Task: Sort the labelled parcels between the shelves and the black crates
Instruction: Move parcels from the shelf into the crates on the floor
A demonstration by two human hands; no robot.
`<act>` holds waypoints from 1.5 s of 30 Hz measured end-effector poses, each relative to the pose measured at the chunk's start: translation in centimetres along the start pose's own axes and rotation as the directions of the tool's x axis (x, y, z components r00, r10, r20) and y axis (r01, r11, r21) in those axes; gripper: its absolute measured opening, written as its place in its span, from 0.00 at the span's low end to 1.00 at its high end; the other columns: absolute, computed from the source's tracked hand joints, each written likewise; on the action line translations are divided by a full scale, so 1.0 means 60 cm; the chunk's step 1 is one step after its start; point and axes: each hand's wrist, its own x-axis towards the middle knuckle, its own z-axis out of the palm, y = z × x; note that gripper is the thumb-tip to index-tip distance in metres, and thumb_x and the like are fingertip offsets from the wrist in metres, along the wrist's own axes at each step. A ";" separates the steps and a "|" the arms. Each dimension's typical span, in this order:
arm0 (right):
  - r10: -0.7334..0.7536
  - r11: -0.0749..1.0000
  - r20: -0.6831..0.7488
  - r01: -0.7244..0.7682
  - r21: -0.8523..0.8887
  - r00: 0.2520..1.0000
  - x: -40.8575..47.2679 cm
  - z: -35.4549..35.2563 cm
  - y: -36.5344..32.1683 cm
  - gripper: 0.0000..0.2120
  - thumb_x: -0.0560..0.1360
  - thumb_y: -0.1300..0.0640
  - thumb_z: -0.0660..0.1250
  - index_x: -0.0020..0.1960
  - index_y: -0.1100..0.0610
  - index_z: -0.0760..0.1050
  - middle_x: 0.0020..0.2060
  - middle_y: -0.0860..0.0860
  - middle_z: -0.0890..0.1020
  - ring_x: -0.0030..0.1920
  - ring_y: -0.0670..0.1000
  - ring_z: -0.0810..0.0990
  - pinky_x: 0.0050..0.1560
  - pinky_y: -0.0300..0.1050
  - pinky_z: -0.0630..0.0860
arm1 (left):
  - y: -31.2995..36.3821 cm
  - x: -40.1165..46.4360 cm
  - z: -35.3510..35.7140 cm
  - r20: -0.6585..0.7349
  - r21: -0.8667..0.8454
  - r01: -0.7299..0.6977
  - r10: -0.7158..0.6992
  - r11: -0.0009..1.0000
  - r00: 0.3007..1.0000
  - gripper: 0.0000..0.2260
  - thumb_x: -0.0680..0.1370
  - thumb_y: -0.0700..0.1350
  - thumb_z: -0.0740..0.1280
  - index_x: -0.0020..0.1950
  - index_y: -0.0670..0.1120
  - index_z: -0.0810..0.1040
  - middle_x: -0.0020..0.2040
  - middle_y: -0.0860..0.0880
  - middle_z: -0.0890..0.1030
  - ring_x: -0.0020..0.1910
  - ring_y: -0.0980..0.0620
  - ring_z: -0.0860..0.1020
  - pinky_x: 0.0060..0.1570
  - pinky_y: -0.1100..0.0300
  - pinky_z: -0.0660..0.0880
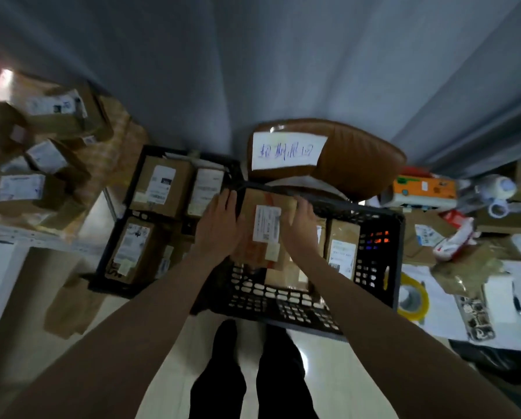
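Observation:
I hold a brown cardboard parcel point(268, 228) with a white label and red tape over the near black crate point(377, 267). My left hand point(220, 225) grips its left side and my right hand point(301, 225) grips its right side. Inside that crate stand other labelled parcels point(342, 249) along the right. A second black crate point(132, 189) to the left holds several labelled boxes point(161, 187). More labelled parcels point(20, 186) lie stacked on the shelf point(26, 234) at the far left.
A brown chair point(359, 158) with a handwritten white sign point(286, 151) stands behind the near crate. At the right lies a cluttered surface with tape rolls point(413, 297), an orange box point(424, 189) and papers. My legs point(253, 373) stand on the pale floor below.

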 end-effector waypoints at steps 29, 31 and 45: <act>-0.941 -0.037 0.339 0.998 -0.044 -0.020 -0.465 0.180 -0.723 0.26 0.83 0.44 0.53 0.79 0.51 0.62 0.79 0.53 0.65 0.79 0.60 0.60 0.78 0.63 0.53 | -0.317 -0.669 -0.529 -0.671 -0.005 0.857 -0.638 0.515 0.379 0.39 0.76 0.62 0.29 0.82 0.49 0.54 0.82 0.47 0.54 0.81 0.46 0.50 0.79 0.45 0.45; -0.921 -0.087 0.381 0.996 0.009 -0.084 -0.522 0.207 -0.737 0.27 0.84 0.44 0.54 0.81 0.50 0.57 0.81 0.51 0.59 0.81 0.57 0.54 0.79 0.61 0.47 | -0.324 -0.735 -0.527 -0.671 -0.053 0.887 -0.675 0.458 0.308 0.40 0.74 0.62 0.28 0.82 0.49 0.54 0.83 0.47 0.52 0.82 0.46 0.48 0.79 0.45 0.44; -0.843 -0.226 0.410 0.921 0.317 -0.348 -0.932 0.357 -0.764 0.27 0.84 0.46 0.54 0.81 0.53 0.58 0.79 0.53 0.62 0.79 0.56 0.59 0.79 0.56 0.54 | -0.431 -1.162 -0.470 -0.718 -0.196 0.964 -0.696 0.178 -0.018 0.31 0.81 0.60 0.43 0.76 0.47 0.68 0.75 0.44 0.69 0.75 0.44 0.65 0.77 0.45 0.54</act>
